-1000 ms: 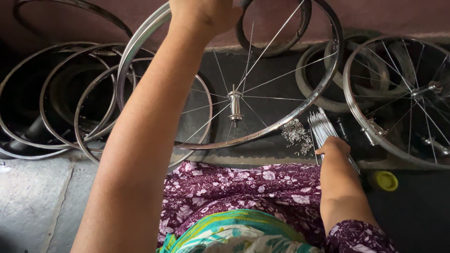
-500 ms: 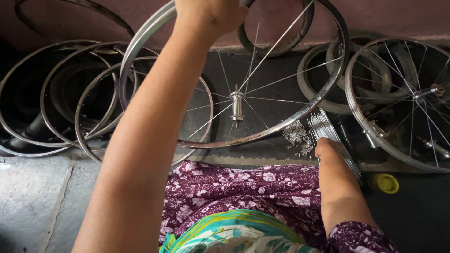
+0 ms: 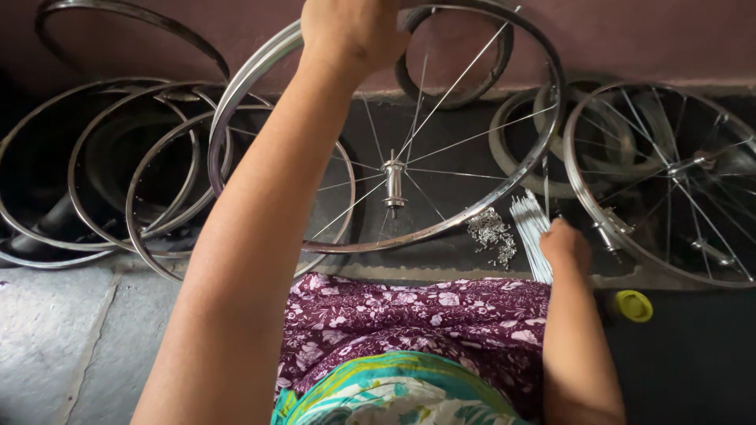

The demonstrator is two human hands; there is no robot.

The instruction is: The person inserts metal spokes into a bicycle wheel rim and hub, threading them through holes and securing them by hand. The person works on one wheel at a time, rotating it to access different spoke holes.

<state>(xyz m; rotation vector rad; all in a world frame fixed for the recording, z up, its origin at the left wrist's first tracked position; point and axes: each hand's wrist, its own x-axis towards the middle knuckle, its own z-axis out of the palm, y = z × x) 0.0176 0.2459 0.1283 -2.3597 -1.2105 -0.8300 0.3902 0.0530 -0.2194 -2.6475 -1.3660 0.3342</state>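
left hand point(image 3: 354, 31) grips wheel rim point(image 3: 236, 94); right hand point(image 3: 565, 244) on spokes point(image 3: 529, 224).

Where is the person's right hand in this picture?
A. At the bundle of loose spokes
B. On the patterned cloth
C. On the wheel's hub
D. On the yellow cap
A: the right hand rests at the bundle of loose spokes, while the left hand holds the wheel rim.

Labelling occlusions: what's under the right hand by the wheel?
The right hand rests on a bundle of loose spokes, their upper ends fanning out above it beside a pile of small nipples. The spokes' lower ends are covered by hand and forearm.
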